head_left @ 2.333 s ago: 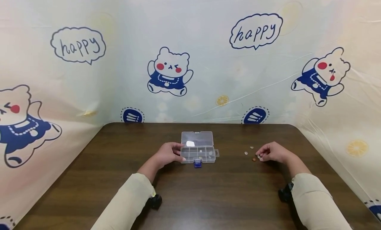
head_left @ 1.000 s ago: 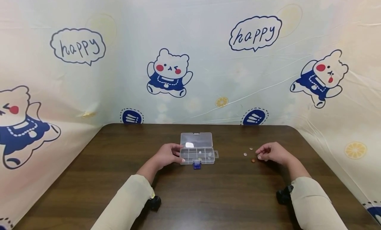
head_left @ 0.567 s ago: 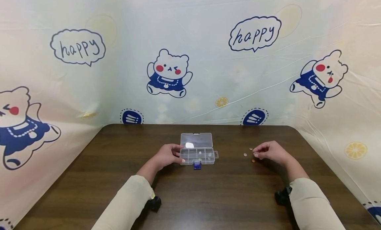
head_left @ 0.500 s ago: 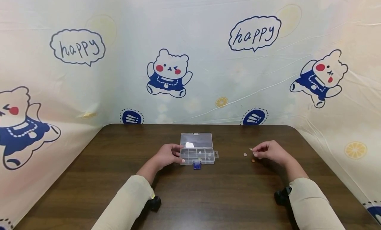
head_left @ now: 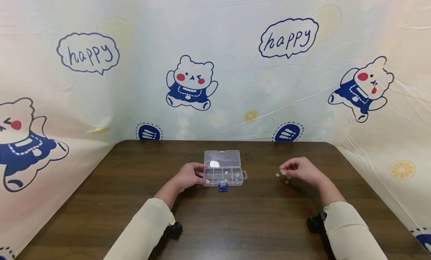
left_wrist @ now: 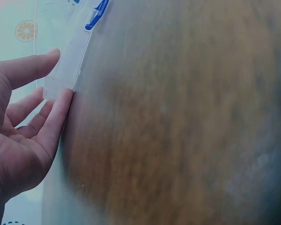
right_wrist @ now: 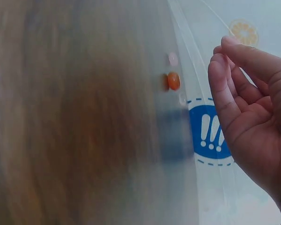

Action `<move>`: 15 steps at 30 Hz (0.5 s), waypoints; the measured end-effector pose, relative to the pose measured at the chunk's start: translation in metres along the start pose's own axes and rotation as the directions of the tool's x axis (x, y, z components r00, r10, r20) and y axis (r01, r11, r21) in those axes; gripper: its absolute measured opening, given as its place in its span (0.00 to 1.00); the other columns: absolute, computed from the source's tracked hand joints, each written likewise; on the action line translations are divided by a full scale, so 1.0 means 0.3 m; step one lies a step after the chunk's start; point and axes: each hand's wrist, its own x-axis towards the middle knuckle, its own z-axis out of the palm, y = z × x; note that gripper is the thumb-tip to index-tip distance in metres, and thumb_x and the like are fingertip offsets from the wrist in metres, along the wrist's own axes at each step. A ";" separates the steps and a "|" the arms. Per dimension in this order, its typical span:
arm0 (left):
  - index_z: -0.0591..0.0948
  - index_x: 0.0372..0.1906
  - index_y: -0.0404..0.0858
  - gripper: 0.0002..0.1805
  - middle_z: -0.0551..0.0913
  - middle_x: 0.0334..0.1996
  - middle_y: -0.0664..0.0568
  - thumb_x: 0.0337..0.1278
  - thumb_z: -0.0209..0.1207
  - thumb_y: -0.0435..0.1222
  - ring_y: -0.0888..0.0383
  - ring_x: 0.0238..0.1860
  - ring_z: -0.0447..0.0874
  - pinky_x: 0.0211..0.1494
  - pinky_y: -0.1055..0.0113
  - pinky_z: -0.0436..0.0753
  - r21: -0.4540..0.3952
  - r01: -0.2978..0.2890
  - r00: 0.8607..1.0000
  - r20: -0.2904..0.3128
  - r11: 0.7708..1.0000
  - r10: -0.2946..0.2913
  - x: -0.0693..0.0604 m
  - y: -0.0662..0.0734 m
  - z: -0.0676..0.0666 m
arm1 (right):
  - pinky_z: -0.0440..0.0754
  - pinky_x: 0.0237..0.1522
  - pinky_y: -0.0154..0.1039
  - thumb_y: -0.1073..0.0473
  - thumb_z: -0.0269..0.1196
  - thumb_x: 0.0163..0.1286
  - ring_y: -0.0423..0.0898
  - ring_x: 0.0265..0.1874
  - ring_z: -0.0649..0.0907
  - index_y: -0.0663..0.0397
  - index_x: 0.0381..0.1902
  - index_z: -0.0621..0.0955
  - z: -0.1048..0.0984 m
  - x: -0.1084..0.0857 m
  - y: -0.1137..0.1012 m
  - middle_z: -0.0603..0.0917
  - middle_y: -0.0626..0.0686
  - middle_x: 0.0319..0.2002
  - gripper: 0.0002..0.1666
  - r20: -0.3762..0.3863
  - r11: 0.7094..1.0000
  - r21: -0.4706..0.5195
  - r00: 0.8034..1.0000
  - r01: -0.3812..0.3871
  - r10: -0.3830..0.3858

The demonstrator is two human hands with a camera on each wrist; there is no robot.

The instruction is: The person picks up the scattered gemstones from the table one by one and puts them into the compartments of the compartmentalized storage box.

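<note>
1. The box lies in the 12 o'clock part of the tabletop, lid open toward 12, blue latch at 6.
2. At the box's 9 o'clock end is the left hand, its grip clamped on that end.
3. Pale pieces sit in compartments on the box's 3 o'clock side.
4. The right hand is well apart from the box, toward 3. Its grip is drawn together at the fingertips; whether it holds a piece, I cannot tell.
5. Near those fingertips, the pale piece lies with the orange piece at its 4 o'clock.
6. A patterned backdrop stands at 12.
</note>
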 end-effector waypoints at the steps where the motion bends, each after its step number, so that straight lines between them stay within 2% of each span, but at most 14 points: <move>1: 0.80 0.58 0.41 0.33 0.80 0.43 0.49 0.40 0.76 0.31 0.52 0.44 0.76 0.47 0.63 0.82 -0.001 -0.002 1.000 0.000 1.000 0.002 0.001 0.000 0.001 | 0.84 0.39 0.43 0.61 0.69 0.63 0.53 0.33 0.84 0.69 0.46 0.83 0.003 0.000 -0.004 0.85 0.63 0.38 0.18 0.005 1.000 0.004 1.000 0.005 -0.006; 7: 0.80 0.59 0.40 0.34 0.80 0.44 0.48 0.39 0.76 0.30 0.52 0.44 0.77 0.46 0.63 0.82 -0.005 -0.010 1.000 0.009 1.000 0.010 0.003 0.003 0.006 | 0.85 0.36 0.48 0.62 0.68 0.64 0.56 0.33 0.83 0.71 0.47 0.82 0.020 0.004 -0.029 0.86 0.63 0.38 0.18 0.051 0.999 0.036 0.998 0.021 -0.023; 15: 0.80 0.58 0.41 0.33 0.80 0.43 0.49 0.40 0.76 0.31 0.52 0.43 0.76 0.46 0.63 0.82 0.002 -0.006 1.000 -0.003 1.000 0.006 0.003 0.000 -0.002 | 0.84 0.34 0.46 0.59 0.69 0.63 0.53 0.32 0.82 0.68 0.46 0.83 0.055 0.026 -0.065 0.86 0.61 0.36 0.18 0.051 0.998 -0.024 0.997 0.061 -0.059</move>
